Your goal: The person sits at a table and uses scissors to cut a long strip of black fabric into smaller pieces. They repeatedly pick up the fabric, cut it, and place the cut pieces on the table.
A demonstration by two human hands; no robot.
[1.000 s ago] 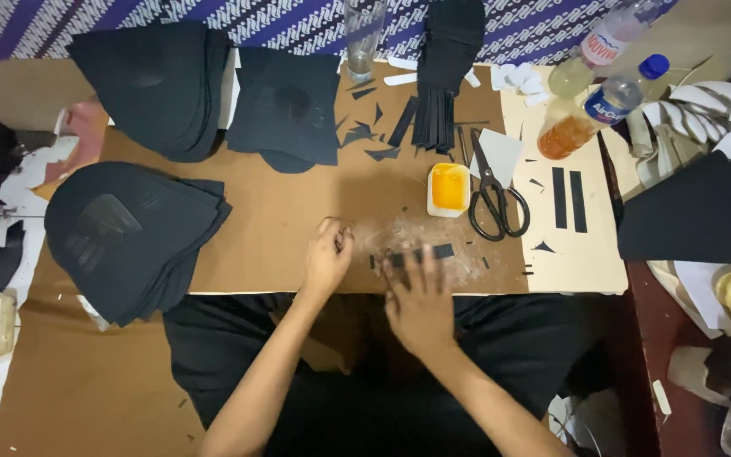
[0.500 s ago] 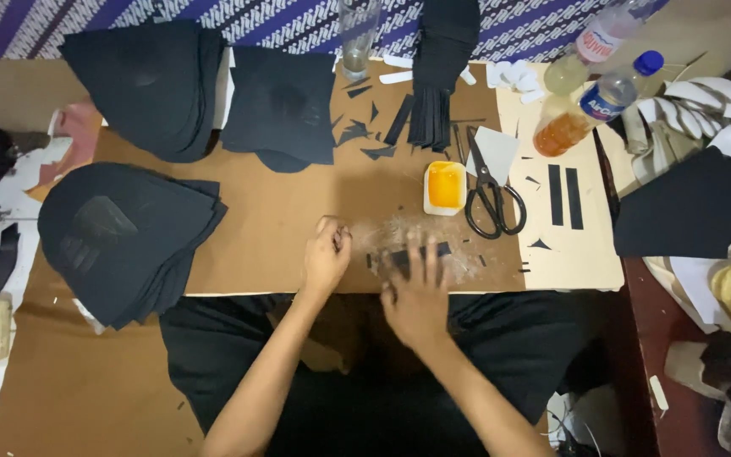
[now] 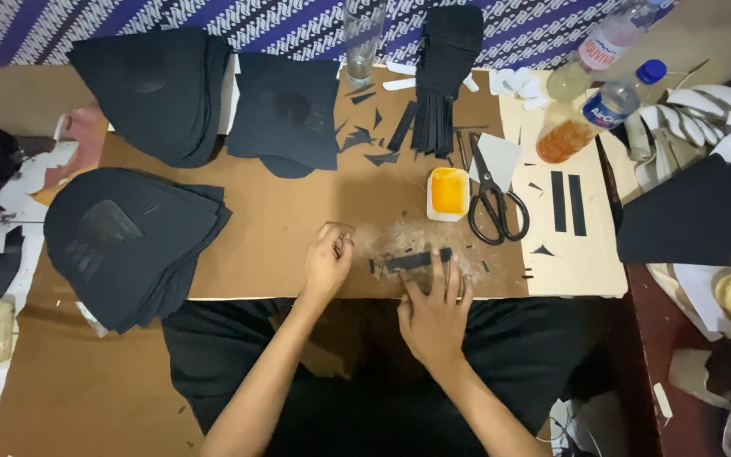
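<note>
Right hand (image 3: 435,315) flat on black strip (image 3: 416,260) (fingers spread)

Brown board (image 3: 281,211), patterned purple cloth (image 3: 281,25) behind

There is only one view, from the person's head. It looks straight down on the brown board (image 3: 281,228) and both hands, quite near.

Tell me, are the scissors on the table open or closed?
Closed. The scissors lie flat beside the small yellow tub, blades together pointing away, and neither hand touches them.
</note>
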